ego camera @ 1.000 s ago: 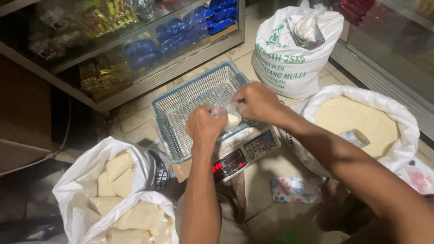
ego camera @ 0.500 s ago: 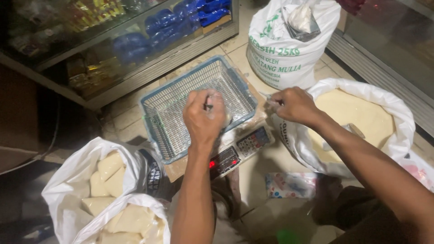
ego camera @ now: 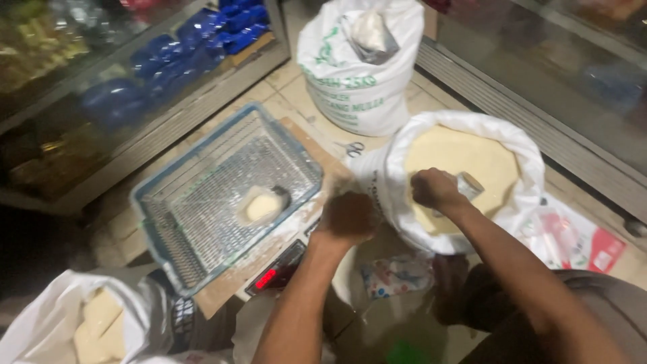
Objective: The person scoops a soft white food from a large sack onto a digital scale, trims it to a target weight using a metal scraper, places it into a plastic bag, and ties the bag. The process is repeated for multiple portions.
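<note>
A blue-rimmed wire basket [ego camera: 168, 202] sits on a digital scale [ego camera: 276, 269] with a red display. One small clear bag of pale powder [ego camera: 261, 205] lies inside the basket. My left hand [ego camera: 347, 216] hovers closed at the basket's right edge, blurred; nothing shows in it. My right hand [ego camera: 435, 189] is down in a white sack of pale yellow powder [ego camera: 458, 158], gripping a small scoop [ego camera: 470, 184].
A large printed white sack [ego camera: 360, 64] stands behind. Scissors [ego camera: 350, 148] lie on the floor beside it. A white bag of packed pale bags [ego camera: 74, 323] is at lower left. Glass shelves with blue packets [ego camera: 168, 54] run along the left, a cabinet along the right.
Both hands left the basket, where a small filled bag now lies. My right hand moved right into the powder sack; my left hand drew back to the basket's right edge.
</note>
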